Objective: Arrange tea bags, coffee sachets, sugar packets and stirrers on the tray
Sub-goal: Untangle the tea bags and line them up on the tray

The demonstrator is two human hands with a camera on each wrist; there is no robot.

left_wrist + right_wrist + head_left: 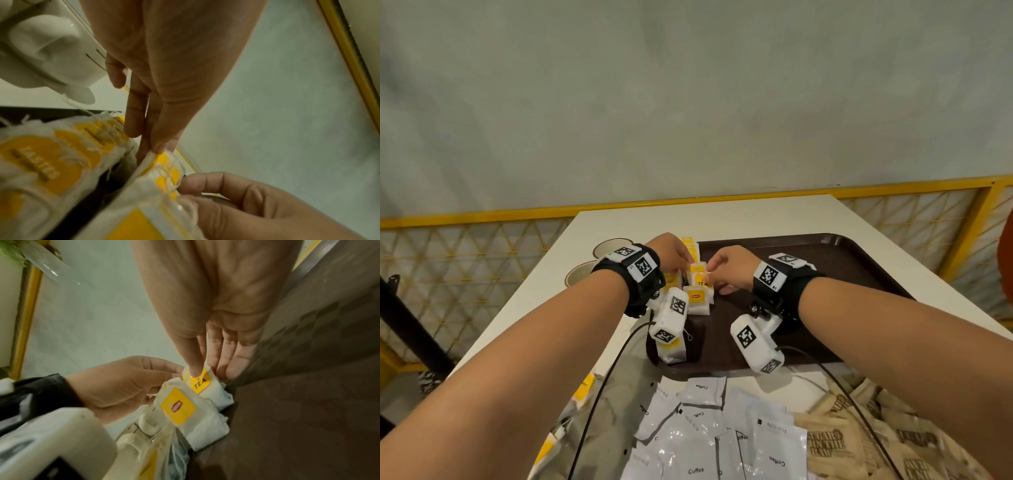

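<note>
Coffee sachets [709,442] lie nearest on the bench [722,216], partly cut off below. Beyond, my left hand [671,251] and right hand [732,267] each pinch one tea bag [700,274] at the tray's [859,274] left edge; wrist units hide neighbouring bags.

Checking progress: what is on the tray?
Tea bags stand in rows at the tray's left end, both hands touching them. Wrists cover some.
</note>
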